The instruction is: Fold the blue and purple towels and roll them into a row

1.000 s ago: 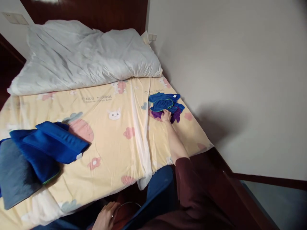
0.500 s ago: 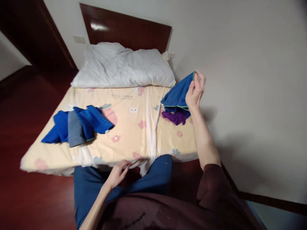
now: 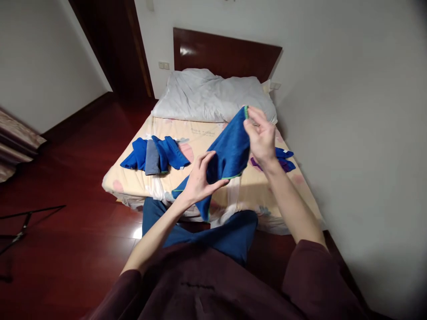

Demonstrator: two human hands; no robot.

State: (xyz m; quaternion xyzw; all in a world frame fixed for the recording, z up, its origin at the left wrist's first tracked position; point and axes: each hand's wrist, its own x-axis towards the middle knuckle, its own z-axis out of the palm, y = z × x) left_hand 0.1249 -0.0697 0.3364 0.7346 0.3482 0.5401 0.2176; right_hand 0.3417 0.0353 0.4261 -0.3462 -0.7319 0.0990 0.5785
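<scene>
A blue cloth with green edging (image 3: pixel 231 149) hangs in the air over the front of the bed. My right hand (image 3: pixel 262 135) pinches its upper corner. Beside the cloth's lower left part is my left hand (image 3: pixel 202 178), thumb and fingers spread wide; whether it touches the fabric is unclear. On the left of the mattress lie several blue cloths (image 3: pixel 175 151) with a grey cloth (image 3: pixel 152 158) among them. A purple cloth (image 3: pixel 287 166) and more blue fabric (image 3: pixel 283 154) lie at the right, partly hidden behind my right hand and wrist.
The bed (image 3: pixel 267 195) has a yellow patterned sheet. A grey-white pillow or quilt (image 3: pixel 207 98) rests against the dark headboard (image 3: pixel 227 53). A wall runs along the right. At the left are a black metal stand (image 3: pixel 25 224) and a curtain (image 3: pixel 16 142).
My right hand has lifted the blue cloth off the right pile and brought it toward the middle. My left hand has risen from near my lap to the cloth, its fingers opening. The view has turned left.
</scene>
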